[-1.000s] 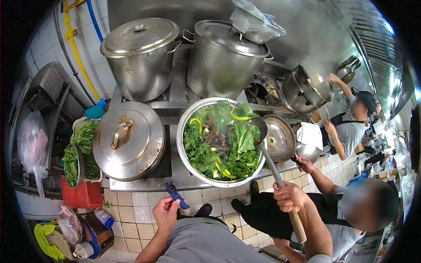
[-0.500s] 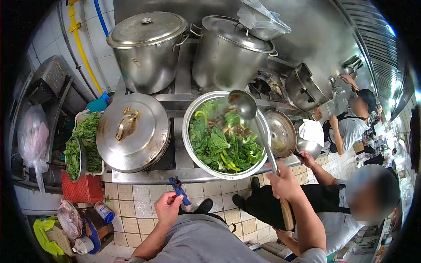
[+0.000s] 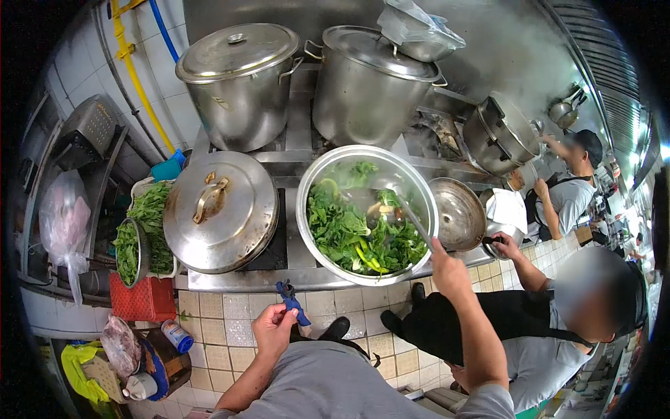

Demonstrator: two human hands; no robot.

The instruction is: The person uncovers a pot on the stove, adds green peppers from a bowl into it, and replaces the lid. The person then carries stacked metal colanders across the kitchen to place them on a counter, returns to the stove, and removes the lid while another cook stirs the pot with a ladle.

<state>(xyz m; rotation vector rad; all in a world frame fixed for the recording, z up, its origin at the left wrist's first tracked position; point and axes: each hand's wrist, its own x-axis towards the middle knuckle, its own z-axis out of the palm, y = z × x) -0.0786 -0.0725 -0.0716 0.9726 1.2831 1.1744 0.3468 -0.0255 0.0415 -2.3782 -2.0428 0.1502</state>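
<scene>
My right hand (image 3: 452,271) is wrapped round the handle of a long metal ladle (image 3: 417,222). Its bowl is down in the wide metal pot (image 3: 303,216), mostly hidden among the contents. Leafy greens (image 3: 336,222) fill much of this pot, with green chilies (image 3: 368,260) and pale pieces among them, and steam rises. In front of the stove, my left hand (image 3: 274,328) pinches a crumpled blue piece (image 3: 293,304), cloth or plastic, I cannot tell which. It is apart from the pot.
Two tall lidded stockpots (image 3: 241,105) stand behind. A lidded pot (image 3: 230,237) is on the left, beside a basket of greens (image 3: 157,230). At right, a co-worker (image 3: 516,349) stands close, hand on a wok (image 3: 457,216). Another person (image 3: 569,188) works farther along.
The ladle's bowl has gone down from above the greens into the pot, and my right hand has moved slightly up with the handle. My left hand still pinches the blue piece.
</scene>
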